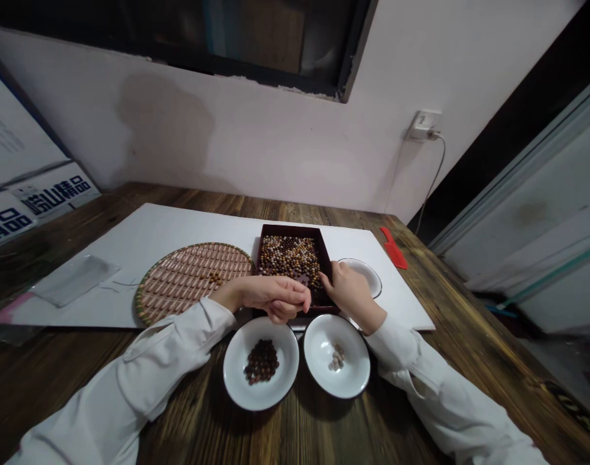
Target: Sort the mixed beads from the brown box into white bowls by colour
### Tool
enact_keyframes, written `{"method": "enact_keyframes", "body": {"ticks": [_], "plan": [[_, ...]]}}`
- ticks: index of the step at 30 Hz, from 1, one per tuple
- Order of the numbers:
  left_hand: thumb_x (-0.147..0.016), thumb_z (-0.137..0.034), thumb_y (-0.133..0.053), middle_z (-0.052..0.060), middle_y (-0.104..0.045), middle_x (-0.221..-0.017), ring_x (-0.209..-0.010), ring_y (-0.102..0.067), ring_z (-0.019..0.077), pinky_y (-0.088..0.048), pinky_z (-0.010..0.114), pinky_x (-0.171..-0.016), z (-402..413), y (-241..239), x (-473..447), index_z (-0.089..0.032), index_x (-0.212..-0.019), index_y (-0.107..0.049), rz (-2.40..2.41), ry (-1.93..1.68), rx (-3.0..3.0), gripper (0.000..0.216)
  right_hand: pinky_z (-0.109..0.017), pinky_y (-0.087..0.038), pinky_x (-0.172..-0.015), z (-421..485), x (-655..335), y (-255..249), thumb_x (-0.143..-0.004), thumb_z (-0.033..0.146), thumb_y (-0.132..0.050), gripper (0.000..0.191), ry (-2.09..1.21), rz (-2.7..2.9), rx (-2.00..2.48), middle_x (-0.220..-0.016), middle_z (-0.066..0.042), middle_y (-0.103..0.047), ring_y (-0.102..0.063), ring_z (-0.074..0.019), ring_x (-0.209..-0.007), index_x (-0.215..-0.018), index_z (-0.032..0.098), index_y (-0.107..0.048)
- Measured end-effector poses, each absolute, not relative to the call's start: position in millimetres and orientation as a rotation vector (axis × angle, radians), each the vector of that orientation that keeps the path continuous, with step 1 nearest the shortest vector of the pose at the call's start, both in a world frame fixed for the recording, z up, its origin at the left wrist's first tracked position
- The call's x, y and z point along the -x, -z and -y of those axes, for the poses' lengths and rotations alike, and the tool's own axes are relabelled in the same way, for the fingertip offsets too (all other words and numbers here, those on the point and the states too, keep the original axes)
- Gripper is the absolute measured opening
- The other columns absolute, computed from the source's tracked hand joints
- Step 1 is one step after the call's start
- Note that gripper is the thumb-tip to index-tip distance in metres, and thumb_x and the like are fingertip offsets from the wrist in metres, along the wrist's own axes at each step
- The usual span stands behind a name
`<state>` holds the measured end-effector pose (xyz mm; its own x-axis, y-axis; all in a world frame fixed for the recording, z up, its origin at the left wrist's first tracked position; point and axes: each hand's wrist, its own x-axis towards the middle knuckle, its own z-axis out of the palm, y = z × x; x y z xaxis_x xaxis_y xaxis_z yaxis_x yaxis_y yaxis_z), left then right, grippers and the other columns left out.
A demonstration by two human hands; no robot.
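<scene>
My left hand (278, 298) is over the near edge of a dark red tray (295, 230), its fingers curled together; whatever they hold is hidden. My right hand (350, 287) grips the tray's right wall, thumb on the inner side, with the other fingertips out of sight. Many round beads (288, 255) in brown, yellow, cream and near-black lie in the tray, mostly toward its far side. Just below my hands stand two white bowls: the left bowl (234, 387) holds dark brown beads (262, 361), the right bowl (319, 378) several pale beads (337, 357).
A round woven mat (173, 278) carries several yellow-brown beads (215, 278). Behind my right hand is another white dish (372, 279). A red comb-like piece (394, 248) lies at the right edge of the white board (125, 239). A clear plastic packet (75, 281) is at left.
</scene>
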<state>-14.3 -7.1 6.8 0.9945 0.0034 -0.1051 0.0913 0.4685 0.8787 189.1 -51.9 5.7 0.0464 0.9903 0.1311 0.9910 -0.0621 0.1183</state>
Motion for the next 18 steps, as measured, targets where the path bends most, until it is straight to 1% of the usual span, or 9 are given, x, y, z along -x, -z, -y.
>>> {"method": "enact_keyframes", "body": {"ticks": [4, 7, 12, 18], "plan": [[-0.090, -0.036, -0.057, -0.008, -0.033, -0.046, -0.041, -0.024, 0.0069, -0.028, 0.019, -0.044, 7.2, -7.6, 13.7, -0.015, -0.088, -0.060, -0.109, 0.051, -1.114, 0.021, -0.028, -0.040, -0.057, 51.3, -189.7, -5.0, -0.098, 0.045, -0.038, 0.035, 0.289, 2.150, 2.266, -0.099, -0.011, -0.066, -0.068, -0.0227, -0.082, -0.104, 0.015, -0.054], [-0.088, -0.033, -0.060, -0.008, -0.038, -0.046, -0.040, -0.026, 0.0067, -0.029, 0.019, -0.043, 7.6, -8.7, 12.9, -0.015, -0.087, -0.060, -0.116, 0.050, -1.131, 0.019, -0.027, -0.040, -0.058, 51.0, -189.7, -5.0, -0.098, 0.045, -0.038, 0.034, 0.288, 2.155, 2.269, -0.098, -0.011, -0.066, -0.068, -0.0223, -0.083, -0.104, 0.015, -0.053], [-0.087, -0.034, -0.061, -0.007, -0.040, -0.047, -0.041, -0.028, 0.0071, -0.031, 0.019, -0.044, 7.1, -8.1, 12.5, -0.015, -0.088, -0.060, -0.120, 0.052, -1.151, 0.019, -0.027, -0.040, -0.059, 51.2, -189.1, -5.6, -0.099, 0.044, -0.037, 0.034, 0.277, 2.152, 2.282, -0.100, -0.012, -0.066, -0.068, -0.0217, -0.084, -0.104, 0.015, -0.053], [-0.089, -0.031, -0.058, -0.006, -0.041, -0.050, -0.044, -0.030, 0.0073, -0.031, 0.019, -0.046, 5.9, -6.9, 13.4, -0.014, -0.090, -0.060, -0.111, 0.056, -1.146, 0.017, -0.028, -0.039, -0.056, 51.6, -189.4, -5.1, -0.098, 0.044, -0.039, 0.033, 0.289, 2.143, 2.265, -0.098, -0.010, -0.066, -0.068, -0.0227, -0.082, -0.104, 0.015, -0.054]]}}
